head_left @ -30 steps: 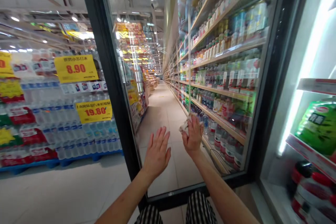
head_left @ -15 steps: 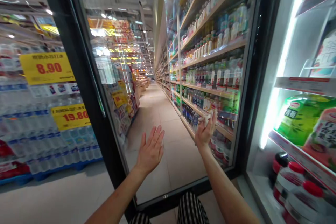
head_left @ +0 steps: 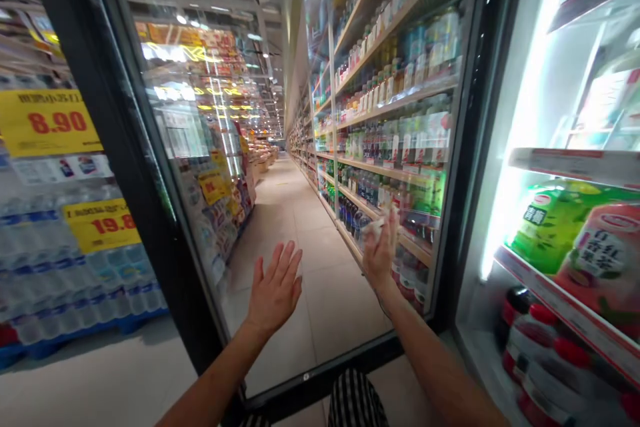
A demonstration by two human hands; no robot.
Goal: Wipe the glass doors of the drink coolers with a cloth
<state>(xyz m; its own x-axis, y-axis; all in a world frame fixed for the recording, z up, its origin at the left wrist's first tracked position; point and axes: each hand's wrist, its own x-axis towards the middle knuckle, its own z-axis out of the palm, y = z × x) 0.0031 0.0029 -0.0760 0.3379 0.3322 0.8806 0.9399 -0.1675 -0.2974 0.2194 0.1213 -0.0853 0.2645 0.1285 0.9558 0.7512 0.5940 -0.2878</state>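
Note:
A glass door (head_left: 280, 360) with a black frame stands in front of me. My left hand (head_left: 275, 290) is raised before the pane, palm toward it and fingers stretched out, holding nothing. Whether its palm touches the glass I cannot tell. On the other side of the pane's middle, my right hand (head_left: 381, 260) is closed on a crumpled white cloth (head_left: 373, 228) at the glass. Motion smears this hand and the cloth a little.
Right of the door is a lit cooler with green drink packs (head_left: 553, 223) and red-capped bottles (head_left: 570, 353) on its shelves. Packs of bottled water (head_left: 90, 280) are stacked at left under yellow price signs (head_left: 57, 121). Bottle shelves (head_left: 390, 107) appear in the glass. My checked-clad knee (head_left: 356, 400) is below.
The view has turned slightly right, so the door, signs and cooler sit further left. My right hand with the cloth has shifted a little left in view. My left hand stays flat and spread.

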